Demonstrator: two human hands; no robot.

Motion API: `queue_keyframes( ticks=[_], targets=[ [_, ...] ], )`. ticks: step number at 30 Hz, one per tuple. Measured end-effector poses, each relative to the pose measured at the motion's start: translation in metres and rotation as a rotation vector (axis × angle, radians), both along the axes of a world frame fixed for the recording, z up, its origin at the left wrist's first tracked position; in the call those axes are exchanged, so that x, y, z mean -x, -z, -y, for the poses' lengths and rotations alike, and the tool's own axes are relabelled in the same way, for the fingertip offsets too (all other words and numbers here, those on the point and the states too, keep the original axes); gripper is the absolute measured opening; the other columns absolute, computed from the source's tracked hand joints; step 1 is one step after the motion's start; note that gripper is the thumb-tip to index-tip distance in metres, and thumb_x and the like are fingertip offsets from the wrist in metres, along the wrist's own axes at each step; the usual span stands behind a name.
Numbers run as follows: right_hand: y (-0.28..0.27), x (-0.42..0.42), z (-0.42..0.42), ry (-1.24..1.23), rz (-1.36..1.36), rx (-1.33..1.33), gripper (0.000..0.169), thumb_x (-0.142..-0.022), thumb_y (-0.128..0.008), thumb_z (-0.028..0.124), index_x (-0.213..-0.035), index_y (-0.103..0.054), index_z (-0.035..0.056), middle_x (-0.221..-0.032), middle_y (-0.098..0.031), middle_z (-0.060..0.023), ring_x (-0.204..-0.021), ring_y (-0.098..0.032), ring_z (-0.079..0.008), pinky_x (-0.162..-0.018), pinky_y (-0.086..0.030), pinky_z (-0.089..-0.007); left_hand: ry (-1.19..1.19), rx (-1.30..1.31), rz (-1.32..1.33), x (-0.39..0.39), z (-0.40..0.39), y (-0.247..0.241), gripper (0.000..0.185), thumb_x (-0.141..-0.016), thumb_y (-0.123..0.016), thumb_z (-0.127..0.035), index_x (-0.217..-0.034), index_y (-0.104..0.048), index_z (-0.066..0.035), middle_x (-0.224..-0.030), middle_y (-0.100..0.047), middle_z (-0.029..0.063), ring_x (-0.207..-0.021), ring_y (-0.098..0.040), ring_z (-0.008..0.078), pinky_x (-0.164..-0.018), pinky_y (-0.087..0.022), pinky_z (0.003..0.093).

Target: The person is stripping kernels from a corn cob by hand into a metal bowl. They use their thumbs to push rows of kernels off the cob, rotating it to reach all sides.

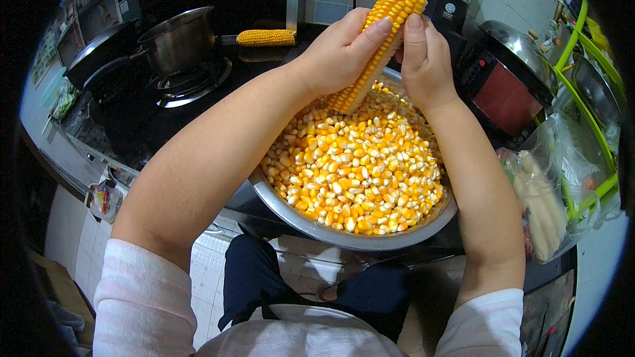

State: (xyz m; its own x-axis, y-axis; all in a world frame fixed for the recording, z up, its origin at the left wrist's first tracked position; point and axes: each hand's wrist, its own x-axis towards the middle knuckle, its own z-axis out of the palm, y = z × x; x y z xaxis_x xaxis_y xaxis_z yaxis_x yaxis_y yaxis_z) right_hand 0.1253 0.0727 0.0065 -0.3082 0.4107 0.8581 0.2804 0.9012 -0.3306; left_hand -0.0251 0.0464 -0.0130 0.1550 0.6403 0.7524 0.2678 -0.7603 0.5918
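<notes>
A dried yellow corn cob [397,5] slants over the far side of a wide metal basin [307,228]. My left hand [345,52] wraps around its middle, with the thumb lying along the kernels. On the cob's right side, my right hand [426,59] grips near the upper part, thumb pressed close to the left thumb. A strip down the cob's right side is bare of kernels; rows still cover the rest. Loose yellow and white corn kernels [357,168] fill the basin in a heap. The cob's lower end is just above or touching the heap; I cannot tell which.
Another full corn cob [266,37] lies at the back of the black stove. A steel saucepan [178,42] sits on the burner at left. To the right are a red and black cooker [506,94], a plastic bag [540,203] and a green rack [590,124].
</notes>
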Motion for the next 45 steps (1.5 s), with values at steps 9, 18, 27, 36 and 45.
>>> queue_keyframes(
  ticks=[9,18,27,36,45],
  targets=[
    [-0.001,-0.007,-0.004,0.088,0.051,-0.132,0.045,-0.092,-0.029,0.037,-0.083,-0.054,0.0011,-0.072,-0.058,-0.0224,-0.074,-0.058,-0.0389,-0.064,-0.046,-0.0417,-0.009,-0.007,-0.01,0.0,0.005,-0.003,0.049,-0.086,-0.05,-0.045,-0.105,-0.048,0.0,-0.091,-0.056,0.0111,-0.082,-0.055,0.0182,-0.073,-0.045,0.03],
    [-0.005,-0.001,0.003,0.009,-0.155,-0.1,0.049,-0.091,-0.036,0.048,-0.092,-0.051,0.0013,-0.074,-0.06,-0.0203,-0.074,-0.06,-0.0378,-0.064,-0.048,-0.0403,-0.013,-0.002,-0.113,-0.001,0.006,-0.004,0.062,-0.072,-0.067,-0.048,-0.105,-0.047,0.001,-0.091,-0.057,0.0118,-0.082,-0.056,0.0173,-0.072,-0.045,0.0292],
    [-0.005,-0.003,-0.005,0.138,-0.141,-0.289,0.033,-0.091,-0.037,0.03,-0.091,-0.053,0.0007,-0.076,-0.06,-0.0221,-0.073,-0.059,-0.0397,-0.061,-0.047,-0.0435,0.032,0.074,-0.108,-0.001,0.011,-0.006,0.048,-0.082,-0.063,-0.035,-0.11,-0.042,-0.003,-0.089,-0.05,0.0006,-0.079,-0.047,0.0069,-0.069,-0.042,0.0222],
    [-0.008,-0.005,0.001,-0.1,-0.282,0.012,0.047,-0.093,-0.034,0.042,-0.089,-0.055,0.0001,-0.076,-0.059,-0.0155,-0.07,-0.059,-0.03,-0.064,-0.045,-0.0348,-0.073,-0.009,-0.129,-0.005,0.008,-0.003,0.058,-0.072,-0.067,-0.043,-0.104,-0.048,0.002,-0.089,-0.059,0.0152,-0.08,-0.059,0.0224,-0.071,-0.047,0.0314],
    [-0.006,-0.005,-0.008,-0.038,-0.245,-0.062,0.044,-0.094,-0.035,0.039,-0.089,-0.055,0.0003,-0.07,-0.057,-0.0113,-0.064,-0.057,-0.0198,-0.06,-0.045,-0.031,-0.113,0.044,-0.163,-0.005,0.012,-0.006,0.058,-0.071,-0.067,-0.042,-0.104,-0.048,0.002,-0.089,-0.059,0.0158,-0.08,-0.06,0.0233,-0.07,-0.047,0.0305]
  ],
)
